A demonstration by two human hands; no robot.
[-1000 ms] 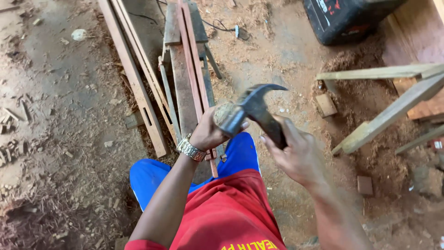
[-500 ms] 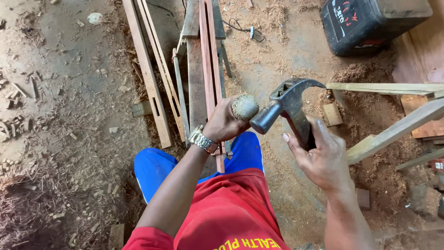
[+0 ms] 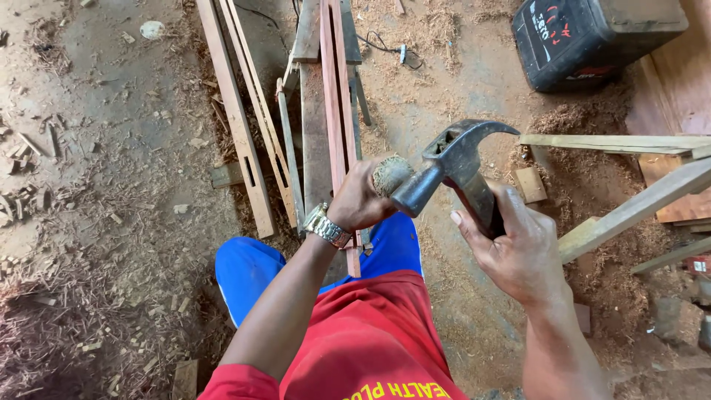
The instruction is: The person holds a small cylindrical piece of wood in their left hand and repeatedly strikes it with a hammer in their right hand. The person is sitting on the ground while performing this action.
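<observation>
- The claw hammer [image 3: 453, 161] sits crosswise between both hands, head up, claw curving right.
- Right hand [image 3: 518, 248] fingers wrap its handle.
- Left hand [image 3: 361, 198] fingers close around a round lump [image 3: 390, 175], possibly a stone, touching the hammer's face.
- Reddish planks [image 3: 335, 96] lie beyond the left fingers.

Bright even daylight, soft shadows, sharp focus, slight wide-angle distortion at edges.

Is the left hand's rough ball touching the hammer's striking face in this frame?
Touching. The head view shows the rough ball, held in the left hand, pressed against the face of the hammer, no gap visible; the right hand grips the handle.
</observation>
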